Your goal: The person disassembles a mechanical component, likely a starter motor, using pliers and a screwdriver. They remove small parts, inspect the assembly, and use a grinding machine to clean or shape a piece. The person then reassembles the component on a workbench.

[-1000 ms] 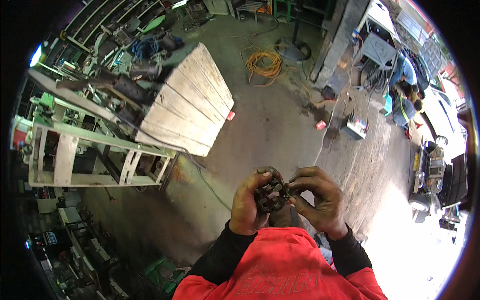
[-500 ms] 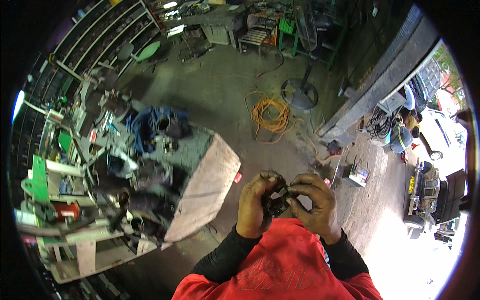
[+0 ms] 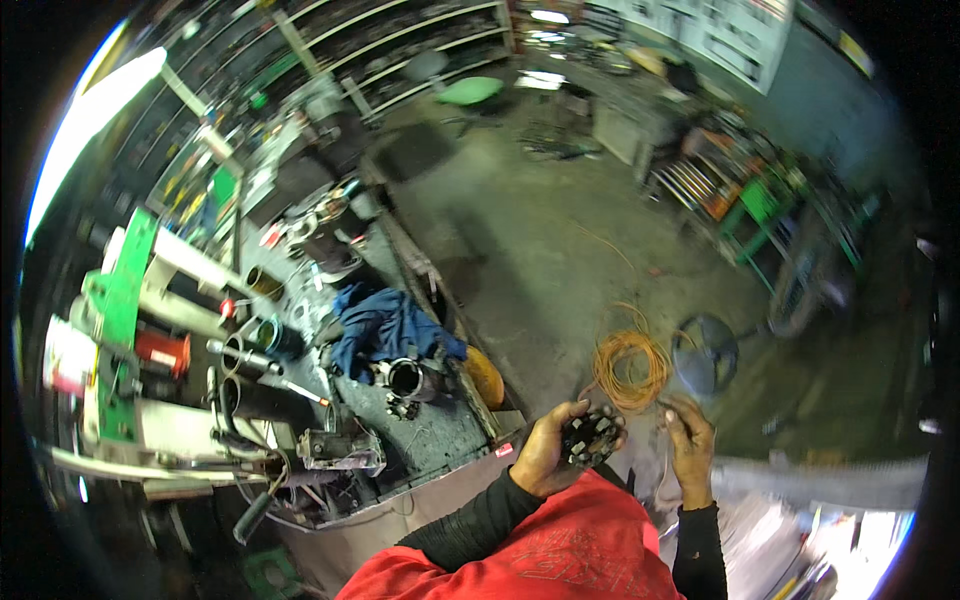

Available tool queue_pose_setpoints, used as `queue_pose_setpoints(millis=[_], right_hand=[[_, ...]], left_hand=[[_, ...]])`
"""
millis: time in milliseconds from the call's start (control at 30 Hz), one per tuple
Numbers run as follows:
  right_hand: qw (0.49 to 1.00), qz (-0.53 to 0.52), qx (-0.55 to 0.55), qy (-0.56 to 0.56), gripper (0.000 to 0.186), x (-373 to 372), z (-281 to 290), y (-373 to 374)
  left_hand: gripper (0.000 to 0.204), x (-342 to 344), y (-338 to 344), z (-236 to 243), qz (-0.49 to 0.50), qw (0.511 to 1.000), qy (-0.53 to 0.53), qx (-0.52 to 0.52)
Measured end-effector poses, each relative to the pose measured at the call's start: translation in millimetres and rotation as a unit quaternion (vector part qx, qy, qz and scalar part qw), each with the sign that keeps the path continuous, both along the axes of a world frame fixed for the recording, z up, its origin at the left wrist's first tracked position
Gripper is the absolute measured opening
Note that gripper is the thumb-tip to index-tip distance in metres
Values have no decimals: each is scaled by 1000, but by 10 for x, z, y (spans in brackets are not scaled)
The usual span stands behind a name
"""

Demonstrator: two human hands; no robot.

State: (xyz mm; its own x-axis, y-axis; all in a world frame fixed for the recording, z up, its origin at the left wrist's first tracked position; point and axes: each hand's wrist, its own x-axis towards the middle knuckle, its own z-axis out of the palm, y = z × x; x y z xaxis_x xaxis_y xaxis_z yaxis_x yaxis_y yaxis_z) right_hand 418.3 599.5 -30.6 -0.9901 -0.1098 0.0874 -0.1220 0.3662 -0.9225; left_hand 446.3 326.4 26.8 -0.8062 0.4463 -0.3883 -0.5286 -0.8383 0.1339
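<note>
My left hand is closed around a round, dark metal part with several blocky teeth on its face. Its toothed side is turned up, and the fingers wrap its far edge. To the right of it, my right hand is raised and apart from the part. The fingers are loosely bent with a gap from the thumb, and nothing shows between them. On the workbench to the left stands an open metal cylinder, with a small toothed metal piece beside it. A blue cloth lies crumpled just behind.
A green and white machine frame stands at the left, with tubes and tools near it. Coiled orange hose lies on the floor beside a round fan base. Shelves and a green-framed stand are farther back.
My view has swung left toward the bench. My right hand has come away from the metal part, which both hands held before; it now rests in my left hand with its toothed face showing.
</note>
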Motion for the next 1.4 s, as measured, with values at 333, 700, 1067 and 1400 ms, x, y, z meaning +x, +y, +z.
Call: queue_pose_setpoints(millis=[333, 700, 1067, 1400], right_hand=[[741, 233, 273, -567, 32, -1515, -2316, 1243], [877, 451, 113, -117, 23, -5330, -239, -3721], [714, 613, 213, 264, 28, -5617, -402, -8797], [515, 720, 336, 322, 32, -5726, -384, -9684]], left_hand=[[38, -1434, -970, -351, 239, 965, 79, 74], [55, -3045, -2471, 241, 461, 880, 115, 18], [52, -3538, -3236, 280, 829, 557, 39, -42], [46, -4106, -3992, 434, 907, 407, 64, -83]])
